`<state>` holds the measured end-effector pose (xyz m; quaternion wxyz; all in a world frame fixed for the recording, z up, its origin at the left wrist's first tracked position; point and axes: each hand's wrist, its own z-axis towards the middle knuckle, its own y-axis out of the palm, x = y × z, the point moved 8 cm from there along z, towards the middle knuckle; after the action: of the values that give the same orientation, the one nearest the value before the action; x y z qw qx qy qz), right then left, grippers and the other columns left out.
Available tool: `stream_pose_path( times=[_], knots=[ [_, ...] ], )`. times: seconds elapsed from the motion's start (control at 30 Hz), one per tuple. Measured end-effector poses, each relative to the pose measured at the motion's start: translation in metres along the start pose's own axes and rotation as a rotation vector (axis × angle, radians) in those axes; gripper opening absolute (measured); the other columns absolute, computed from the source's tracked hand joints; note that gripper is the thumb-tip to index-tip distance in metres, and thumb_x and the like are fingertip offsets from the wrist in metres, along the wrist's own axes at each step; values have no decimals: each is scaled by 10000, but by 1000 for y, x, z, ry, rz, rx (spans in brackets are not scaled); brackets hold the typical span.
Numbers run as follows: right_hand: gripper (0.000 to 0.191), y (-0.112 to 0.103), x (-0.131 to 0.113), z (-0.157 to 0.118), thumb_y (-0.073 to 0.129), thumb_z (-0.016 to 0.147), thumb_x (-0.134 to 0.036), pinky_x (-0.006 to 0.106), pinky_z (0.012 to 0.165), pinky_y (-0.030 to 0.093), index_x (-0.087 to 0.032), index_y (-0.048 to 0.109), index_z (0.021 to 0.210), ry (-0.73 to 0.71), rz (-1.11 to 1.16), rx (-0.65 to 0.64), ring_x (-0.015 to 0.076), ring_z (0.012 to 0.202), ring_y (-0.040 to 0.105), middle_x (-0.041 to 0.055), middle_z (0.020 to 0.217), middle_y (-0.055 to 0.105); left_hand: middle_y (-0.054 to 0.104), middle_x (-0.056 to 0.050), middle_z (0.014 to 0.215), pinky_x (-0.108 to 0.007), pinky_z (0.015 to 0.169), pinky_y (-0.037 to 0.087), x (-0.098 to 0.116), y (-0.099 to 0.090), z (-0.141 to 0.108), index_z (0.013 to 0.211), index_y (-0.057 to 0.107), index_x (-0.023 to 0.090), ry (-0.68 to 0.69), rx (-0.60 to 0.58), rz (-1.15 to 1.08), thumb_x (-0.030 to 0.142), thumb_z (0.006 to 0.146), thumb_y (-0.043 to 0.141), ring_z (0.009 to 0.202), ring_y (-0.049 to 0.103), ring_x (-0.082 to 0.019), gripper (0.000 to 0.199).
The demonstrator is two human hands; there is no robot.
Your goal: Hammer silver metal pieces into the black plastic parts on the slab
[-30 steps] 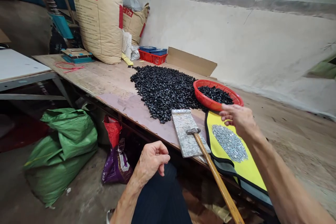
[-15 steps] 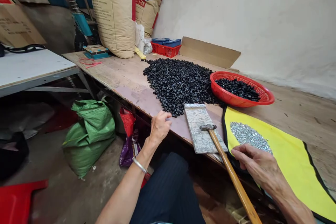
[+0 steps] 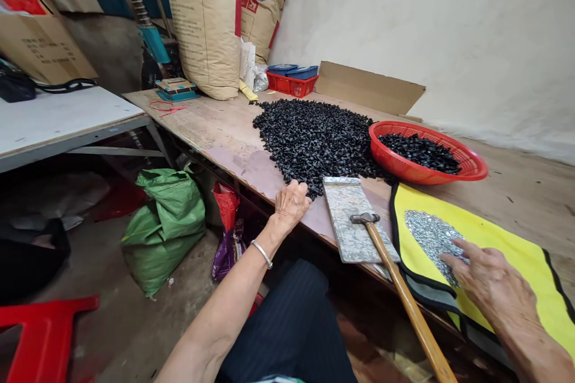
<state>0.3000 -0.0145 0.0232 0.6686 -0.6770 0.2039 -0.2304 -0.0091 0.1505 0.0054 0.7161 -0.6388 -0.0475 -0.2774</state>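
My left hand is at the front edge of a large heap of small black plastic parts. Its fingers are curled closed, and whatever they may hold is hidden. Over a patch of small silvery metal pieces on a yellow cloth, my right hand reaches down, fingers apart and tips at the pieces. Between the hands lies a speckled stone slab. A hammer rests with its head on the slab, its wooden handle sticking out past the table edge.
A red plastic basket with more black parts stands behind the cloth. Farther back are a paper sack, a red crate and a cardboard strip. Below the table's left edge sits a green bag.
My right hand has moved right, from beside the hammer handle onto the silvery pieces, and its fingers have spread. My left hand stays curled by the black heap. The view has shifted slightly left.
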Motion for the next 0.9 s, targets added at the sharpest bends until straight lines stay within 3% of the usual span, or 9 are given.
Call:
stream_pose_path(
  times=[0.17,0.37,0.47,0.6,0.67,0.8,0.9],
  knots=[
    [359,15,-3,13,264,845,-402,370,665,420,-231,573,905,-131,-53,-29,278,819,595,119,1031,583,580,-59,953,-279,708,388,6,3,1,932,577,219,81,12,-2,273,763,604,880,568,-208,180],
    [193,15,-7,25,329,828,-291,329,578,368,-240,401,655,-191,-101,-73,249,678,603,106,755,633,573,-72,959,-294,674,380,18,11,5,978,566,205,98,13,33,215,785,542,829,570,-211,194],
    [190,16,-6,29,329,829,-271,323,571,350,-244,340,641,-213,-112,-80,248,662,602,105,715,623,575,-70,939,-291,663,372,15,12,5,957,578,204,82,16,16,177,799,490,815,567,-203,183],
    [168,17,0,36,355,819,-291,318,572,357,-237,395,665,-212,-96,-95,254,689,609,114,747,637,577,-65,897,-283,676,374,8,13,5,907,598,202,74,-1,-7,189,822,465,822,567,-194,159],
    [108,18,3,38,390,799,-278,309,581,371,-233,477,754,-208,-72,-107,246,723,618,113,814,656,572,-64,917,-283,684,379,8,13,5,931,600,211,102,-18,-15,207,806,509,838,567,-195,155],
    [221,17,4,39,426,781,-288,323,623,385,-262,547,964,-211,-42,-109,259,849,619,99,1016,655,563,-57,925,-284,702,389,12,13,5,934,605,226,154,-31,-43,234,777,573,856,567,-199,160],
    [170,15,-2,36,437,772,-299,331,625,378,-247,585,838,-235,-46,-103,269,822,610,99,950,664,568,-60,908,-292,718,391,13,13,5,872,615,216,116,-8,-70,313,760,601,861,561,-206,149]
  ],
)
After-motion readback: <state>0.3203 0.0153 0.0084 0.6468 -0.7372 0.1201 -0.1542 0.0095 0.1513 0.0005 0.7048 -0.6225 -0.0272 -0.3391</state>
